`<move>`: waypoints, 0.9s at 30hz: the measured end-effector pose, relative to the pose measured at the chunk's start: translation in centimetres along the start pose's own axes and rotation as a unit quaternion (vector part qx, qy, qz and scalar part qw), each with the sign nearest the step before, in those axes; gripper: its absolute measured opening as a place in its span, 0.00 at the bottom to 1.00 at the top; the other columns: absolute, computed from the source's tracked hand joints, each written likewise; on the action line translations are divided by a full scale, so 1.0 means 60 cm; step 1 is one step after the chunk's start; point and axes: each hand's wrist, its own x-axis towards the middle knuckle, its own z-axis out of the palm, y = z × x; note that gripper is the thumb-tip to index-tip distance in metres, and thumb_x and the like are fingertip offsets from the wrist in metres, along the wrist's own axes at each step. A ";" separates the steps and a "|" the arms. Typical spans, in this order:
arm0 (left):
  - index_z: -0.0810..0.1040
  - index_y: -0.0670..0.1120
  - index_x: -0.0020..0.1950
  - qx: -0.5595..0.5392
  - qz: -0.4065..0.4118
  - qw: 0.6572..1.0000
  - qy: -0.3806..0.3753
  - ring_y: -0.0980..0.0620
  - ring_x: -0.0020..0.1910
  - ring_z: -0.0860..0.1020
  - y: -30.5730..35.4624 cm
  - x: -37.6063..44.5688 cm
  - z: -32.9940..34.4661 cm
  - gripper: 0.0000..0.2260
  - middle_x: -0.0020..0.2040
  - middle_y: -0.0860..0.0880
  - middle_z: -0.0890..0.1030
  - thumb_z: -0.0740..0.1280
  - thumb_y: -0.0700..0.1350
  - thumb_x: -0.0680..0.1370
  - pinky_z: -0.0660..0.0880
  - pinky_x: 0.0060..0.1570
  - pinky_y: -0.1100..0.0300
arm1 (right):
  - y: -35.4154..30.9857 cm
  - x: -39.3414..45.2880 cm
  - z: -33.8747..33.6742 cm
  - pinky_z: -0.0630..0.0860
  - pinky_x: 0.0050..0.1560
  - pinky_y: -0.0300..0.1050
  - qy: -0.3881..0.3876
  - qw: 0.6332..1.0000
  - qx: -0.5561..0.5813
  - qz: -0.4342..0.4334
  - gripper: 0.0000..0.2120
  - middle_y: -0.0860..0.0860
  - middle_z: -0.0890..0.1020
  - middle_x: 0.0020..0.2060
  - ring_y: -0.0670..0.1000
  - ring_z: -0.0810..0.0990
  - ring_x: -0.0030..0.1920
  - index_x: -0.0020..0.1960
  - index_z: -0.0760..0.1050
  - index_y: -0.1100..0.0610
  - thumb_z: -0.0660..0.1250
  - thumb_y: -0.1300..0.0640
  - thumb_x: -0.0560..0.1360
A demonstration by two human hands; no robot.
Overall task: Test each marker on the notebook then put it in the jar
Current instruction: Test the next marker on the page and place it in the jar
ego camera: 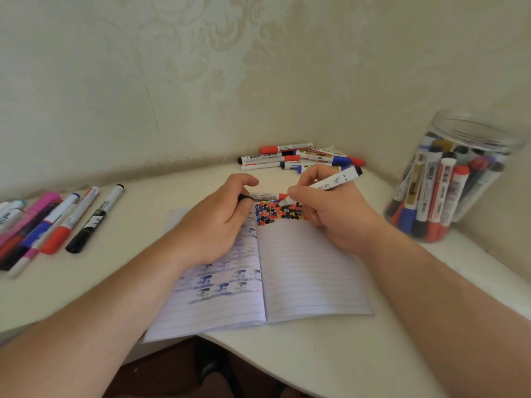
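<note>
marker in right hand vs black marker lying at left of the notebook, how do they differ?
The marker in the right hand is gripped and tilted, its tip down on the notebook; the black marker lies flat on the table, untouched. The held one's barrel is white with a black end; the lying one's lower half is black. The lying one appears capped. Both are marker pens.
</note>
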 end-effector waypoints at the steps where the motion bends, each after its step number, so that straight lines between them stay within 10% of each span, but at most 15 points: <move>1: 0.64 0.55 0.70 -0.004 -0.005 1.000 0.004 0.57 0.53 0.76 0.000 0.000 -0.001 0.12 0.55 0.60 0.75 0.57 0.49 0.86 0.74 0.57 0.54 | -0.004 -0.002 -0.003 0.56 0.27 0.43 -0.014 1.000 0.020 -0.008 0.12 0.51 0.71 0.25 0.49 0.63 0.24 0.41 0.74 0.56 0.71 0.68 0.78; 11: 0.66 0.52 0.53 -0.145 0.002 0.989 0.037 0.48 0.43 0.81 -0.003 0.000 -0.006 0.08 0.50 0.58 0.87 0.63 0.41 0.85 0.77 0.49 0.55 | -0.002 0.000 -0.005 0.71 0.33 0.44 -0.059 0.991 0.113 0.042 0.13 0.56 0.79 0.34 0.52 0.76 0.33 0.43 0.85 0.56 0.61 0.55 0.74; 19: 0.72 0.64 0.49 -0.120 0.028 0.991 0.049 0.56 0.41 0.79 -0.014 0.004 -0.006 0.07 0.43 0.62 0.84 0.70 0.53 0.80 0.75 0.46 0.57 | -0.011 -0.003 0.005 0.74 0.29 0.42 -0.064 0.985 0.143 0.068 0.09 0.59 0.81 0.35 0.55 0.78 0.32 0.45 0.71 0.55 0.57 0.62 0.83; 22: 0.78 0.64 0.47 -0.131 0.022 0.987 0.087 0.61 0.36 0.73 -0.015 0.005 -0.006 0.09 0.38 0.62 0.79 0.75 0.49 0.77 0.68 0.39 0.67 | -0.010 -0.004 0.003 0.72 0.29 0.42 -0.044 0.994 0.084 0.054 0.12 0.56 0.80 0.32 0.53 0.77 0.30 0.41 0.72 0.55 0.62 0.63 0.83; 27: 0.81 0.64 0.51 -0.141 -0.007 0.985 0.104 0.54 0.47 0.82 -0.020 0.006 -0.007 0.12 0.47 0.56 0.85 0.76 0.46 0.77 0.78 0.53 0.55 | -0.007 -0.003 -0.007 0.75 0.34 0.41 -0.017 0.999 -0.031 0.006 0.07 0.51 0.85 0.35 0.49 0.79 0.33 0.44 0.85 0.51 0.75 0.61 0.78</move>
